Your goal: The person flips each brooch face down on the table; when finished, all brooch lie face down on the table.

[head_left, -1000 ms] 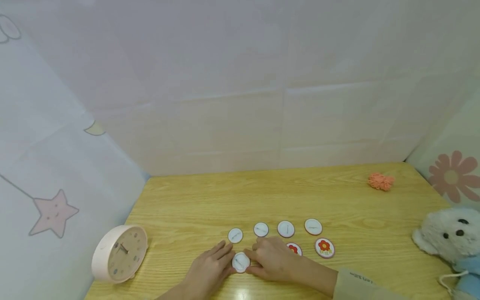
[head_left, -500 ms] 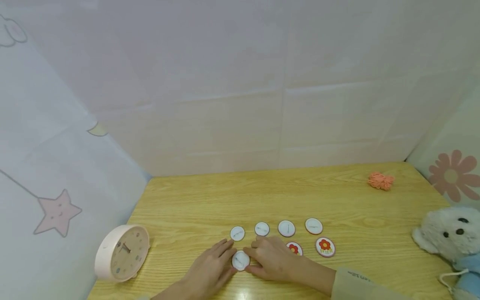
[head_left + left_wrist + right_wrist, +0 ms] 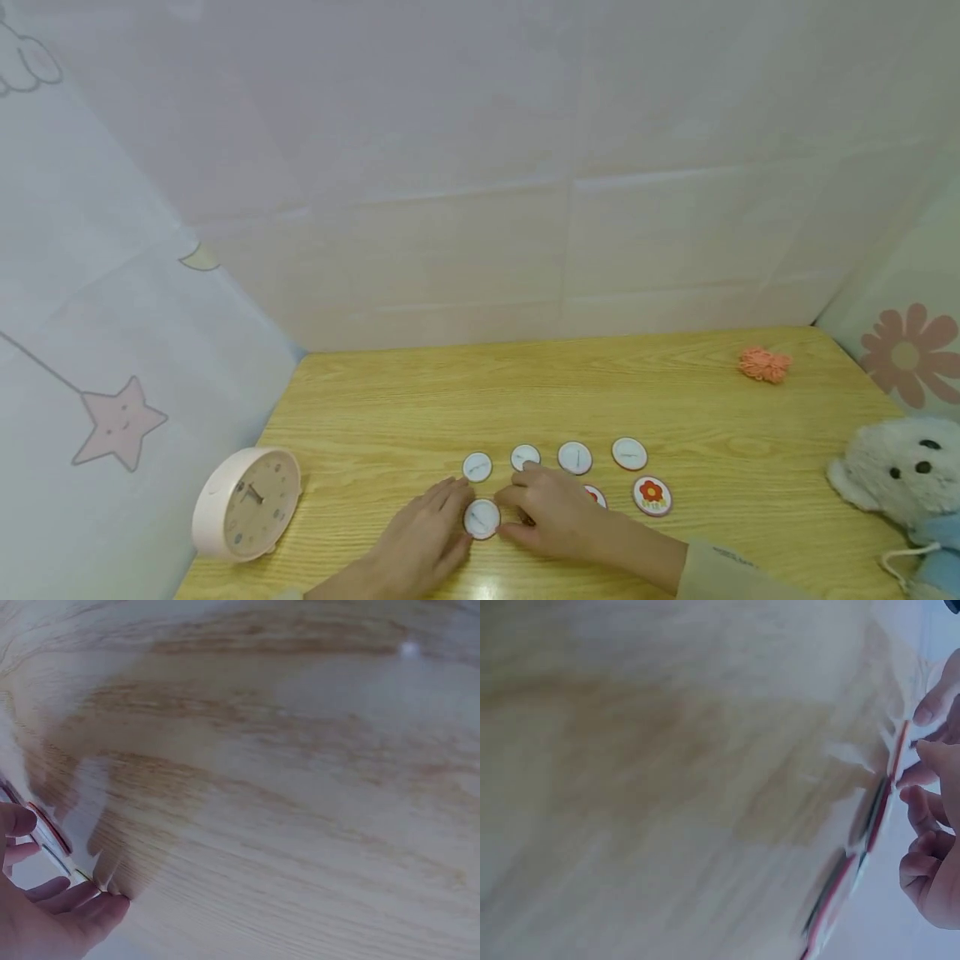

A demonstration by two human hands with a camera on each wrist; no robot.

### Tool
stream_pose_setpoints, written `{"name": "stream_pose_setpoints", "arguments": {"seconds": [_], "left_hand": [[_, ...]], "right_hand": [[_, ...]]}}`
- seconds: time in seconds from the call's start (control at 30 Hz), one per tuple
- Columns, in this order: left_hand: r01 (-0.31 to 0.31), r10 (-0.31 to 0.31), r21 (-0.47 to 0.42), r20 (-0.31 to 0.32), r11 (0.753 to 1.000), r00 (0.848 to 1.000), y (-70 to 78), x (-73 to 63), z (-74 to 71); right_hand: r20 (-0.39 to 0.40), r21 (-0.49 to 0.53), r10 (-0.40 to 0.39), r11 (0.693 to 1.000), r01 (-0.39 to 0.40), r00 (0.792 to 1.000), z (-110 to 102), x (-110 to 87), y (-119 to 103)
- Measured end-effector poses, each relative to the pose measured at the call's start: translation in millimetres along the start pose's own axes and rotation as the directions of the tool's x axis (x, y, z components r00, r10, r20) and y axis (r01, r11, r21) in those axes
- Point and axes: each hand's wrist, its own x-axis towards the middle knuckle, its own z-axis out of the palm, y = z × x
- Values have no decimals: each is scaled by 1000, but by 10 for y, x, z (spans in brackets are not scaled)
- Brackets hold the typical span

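Note:
A round pin badge lies back up on the wooden table, its white back and pin showing in the head view. My left hand rests at its left edge, fingers fairly straight. On the other side, my right hand is slightly off the badge's edge, with thumb and forefinger apart and its other fingers loosely curled. Behind the hands, several more badges, such as the one at the row's right end, lie back up. A badge with a red flower faces up on the right; another flower badge is partly hidden by my right hand.
A pink round clock stands at the table's left edge. Orange yarn lies at the far right corner. A white plush bear in blue sits on the right. Cloth-like walls border the table's back and sides.
My right hand has let go of the near badge and drawn slightly right, covering more of the flower badge. My left hand stays by the near badge. The head view has shifted a little.

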Motion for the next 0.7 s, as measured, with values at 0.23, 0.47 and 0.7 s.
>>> {"name": "stream_pose_setpoints", "arguments": {"seconds": [0.23,0.47,0.7], "left_hand": [[68,-70,28,68,997,995,138,146,-53],[-58,55,100,37,993,998,380,433,15],[-109,96,128,98,986,990,555,669,124]], "right_hand": [[-40,-28,13,1000,-14,999,-216,-254,84],[-32,-63,48,997,-50,998,-409,-486,126],[-30,-143,52,988,-56,998,-469,-606,187]]}}
